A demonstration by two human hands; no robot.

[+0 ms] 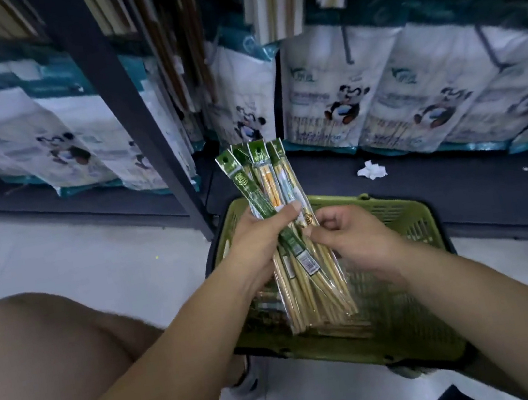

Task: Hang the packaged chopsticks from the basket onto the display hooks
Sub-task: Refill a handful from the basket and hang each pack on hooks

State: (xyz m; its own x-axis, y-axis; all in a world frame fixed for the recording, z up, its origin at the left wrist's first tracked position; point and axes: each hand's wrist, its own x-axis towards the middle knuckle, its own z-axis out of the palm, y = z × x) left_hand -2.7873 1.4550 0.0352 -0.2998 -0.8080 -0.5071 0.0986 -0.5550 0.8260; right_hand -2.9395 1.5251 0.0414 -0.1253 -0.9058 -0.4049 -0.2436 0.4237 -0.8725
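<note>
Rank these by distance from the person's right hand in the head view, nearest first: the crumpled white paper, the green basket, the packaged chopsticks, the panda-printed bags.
1. packaged chopsticks: pinched by the right hand, at its left.
2. green basket: directly beneath the hand.
3. crumpled white paper: beyond the basket, on the dark shelf base.
4. panda-printed bags: farthest, standing at the back.

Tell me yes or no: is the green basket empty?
No, more chopstick packs lie in the basket beneath the bundle the left hand holds.
</note>
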